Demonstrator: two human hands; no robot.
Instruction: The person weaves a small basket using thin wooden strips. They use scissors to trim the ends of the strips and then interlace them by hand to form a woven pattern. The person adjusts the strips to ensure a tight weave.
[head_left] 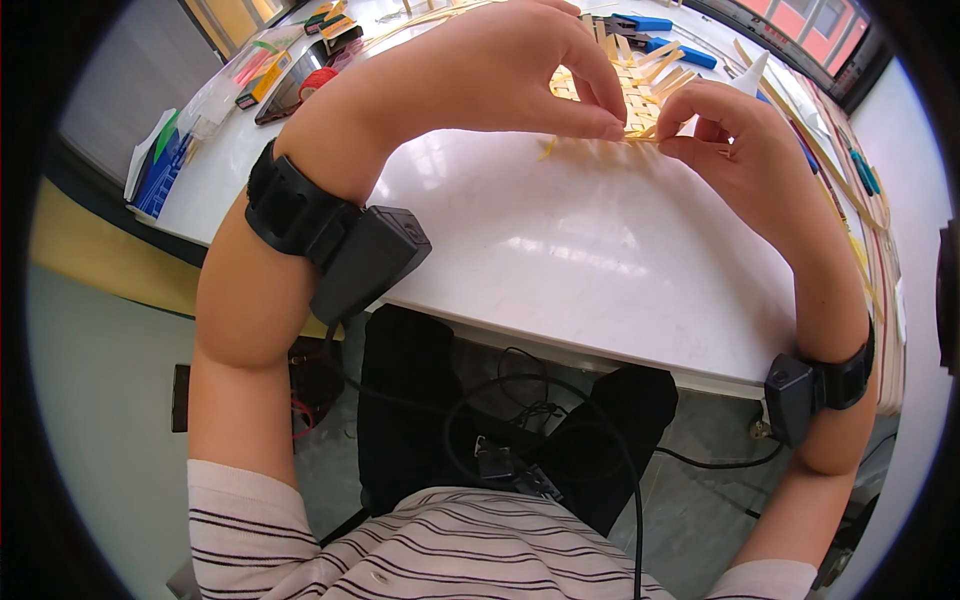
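Note:
A partly woven piece of flat yellow strips [645, 95] lies at the far side of the white table, loose strip ends fanning out from its far and right edges. My left hand [565, 75] arches over its left part, thumb and fingers closed at the near edge. From the right, my right hand [735, 125] pinches a thin yellow strip [643, 139] along that same edge. The fingertips of both hands are a short gap apart on this strip. The left hand hides part of the weave.
Blue-handled pliers [682, 52] lie beyond the weave, beside a white pointed nozzle [752, 74]. Long strips and a green-handled tool [863, 172] are at the right. Red thread [318, 82], small boxes [264, 80] and a blue packet [160, 172] sit left. Cables hang over my lap.

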